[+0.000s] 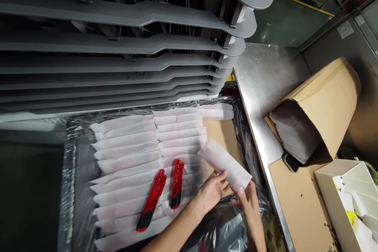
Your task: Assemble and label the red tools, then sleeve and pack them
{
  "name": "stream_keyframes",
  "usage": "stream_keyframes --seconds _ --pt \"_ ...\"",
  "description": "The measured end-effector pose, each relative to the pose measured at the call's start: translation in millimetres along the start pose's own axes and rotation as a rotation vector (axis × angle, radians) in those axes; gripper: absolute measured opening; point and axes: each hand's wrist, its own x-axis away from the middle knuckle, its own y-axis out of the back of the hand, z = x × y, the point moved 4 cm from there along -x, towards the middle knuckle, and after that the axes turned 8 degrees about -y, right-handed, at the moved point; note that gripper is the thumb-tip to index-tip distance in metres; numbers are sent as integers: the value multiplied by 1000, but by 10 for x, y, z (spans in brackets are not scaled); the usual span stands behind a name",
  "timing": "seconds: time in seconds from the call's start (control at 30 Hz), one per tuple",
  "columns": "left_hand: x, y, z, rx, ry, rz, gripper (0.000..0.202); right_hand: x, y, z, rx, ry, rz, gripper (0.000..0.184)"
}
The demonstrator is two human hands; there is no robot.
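Observation:
My left hand [211, 191] and my right hand [246, 201] both grip a white paper-wrapped packet [224, 164] held tilted above the tray's right side. Its contents are hidden by the translucent wrap. Below and left of my left hand, two red-and-black moulded handles [152, 201] [177, 184] lie side by side. They rest on overlapping rows of similar white wrapped packets [126, 161]. A black plastic liner [79, 165] lines the tray beneath them, and a cardboard sheet [220, 136] shows at the right.
Grey slotted trays [118, 13] are stacked on a rack overhead. To the right runs a steel table edge [260, 104]. On it are a tipped cardboard carton [319, 102] holding white sheets, a black phone [291, 162], a cardboard sheet [298, 204] and a white box [345, 204].

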Motion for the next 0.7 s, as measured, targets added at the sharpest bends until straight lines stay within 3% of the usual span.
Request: stream_keyframes --seconds 0.07,0.17,0.33,0.43,0.57,0.7 --pt "-31 -18 -47 -24 -83 15 26 -107 -153 -105 -63 -22 48 70" --pt "-82 -62 -125 -88 -156 41 31 -268 -308 -133 -164 -29 -9 72" --pt "-192 -93 -279 -178 -209 31 40 -631 -451 99 -197 103 -2 61" --pt "-206 31 -294 -247 -185 -24 50 -1024 -490 319 -187 189 -41 62" --pt "-112 318 -138 -354 -104 -16 52 -1637 -615 553 -153 231 -50 72" --pt "15 542 60 -384 -44 -10 51 -2030 -859 657 -76 238 25 55"
